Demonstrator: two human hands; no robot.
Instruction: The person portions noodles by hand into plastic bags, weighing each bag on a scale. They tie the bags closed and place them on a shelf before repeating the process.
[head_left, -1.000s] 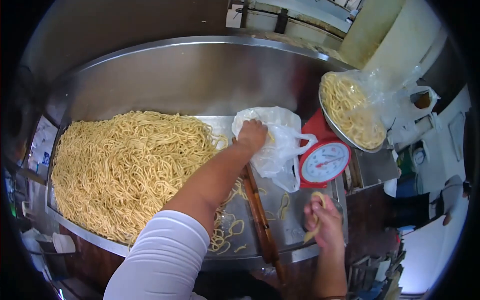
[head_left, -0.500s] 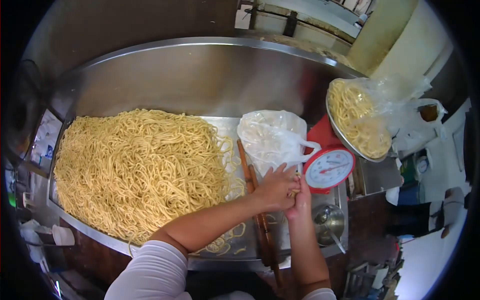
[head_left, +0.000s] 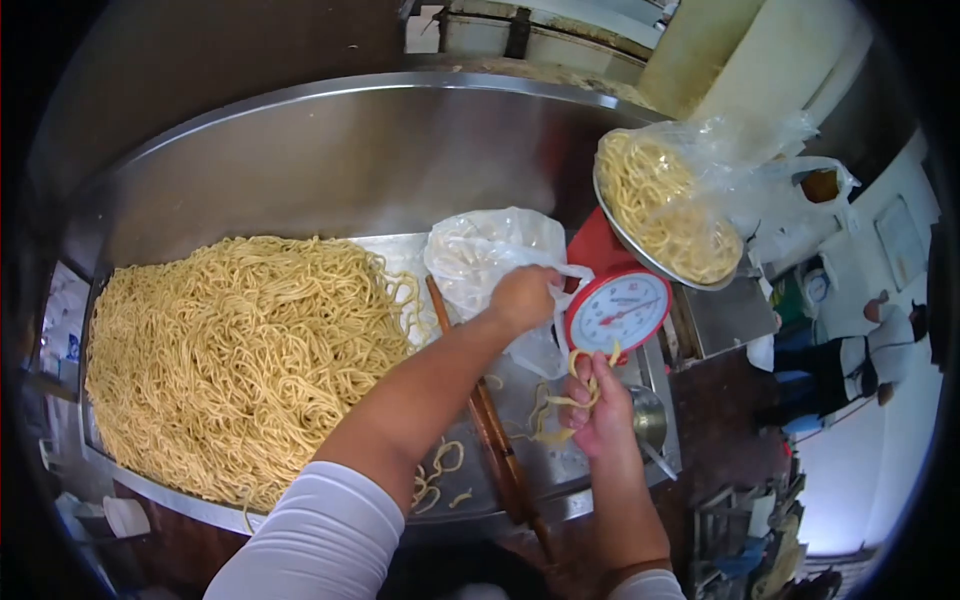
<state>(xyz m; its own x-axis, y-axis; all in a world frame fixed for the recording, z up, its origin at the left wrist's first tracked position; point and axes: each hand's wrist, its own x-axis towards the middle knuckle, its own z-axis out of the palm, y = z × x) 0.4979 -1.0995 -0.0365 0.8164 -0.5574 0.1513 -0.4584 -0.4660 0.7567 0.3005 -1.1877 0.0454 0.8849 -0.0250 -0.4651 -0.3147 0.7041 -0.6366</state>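
My left hand [head_left: 525, 300] is closed on the edge of a white plastic bag [head_left: 490, 250], near its handle on the right side. Its fingertips are partly hidden by the back of the hand. A few strands of noodle [head_left: 580, 388] are held in my right hand [head_left: 603, 415], one loop standing above the fingers and others hanging to the left. That hand is just below the dial of a red scale [head_left: 618, 312]. Wooden sticks [head_left: 490, 430] lie on the metal tray between my forearms.
A large heap of noodles [head_left: 240, 370] covers the left of the metal tray [head_left: 380, 108]. Bagged noodles [head_left: 660, 200] sit in the scale's pan. A metal bowl [head_left: 648, 418] with a ladle stands at the right. Another person [head_left: 850, 360] is farther off at the right.
My hands, together before, have parted. The left has moved up to the plastic bag; the right has lowered, and noodle strands show in it. The whole view has shifted a little.
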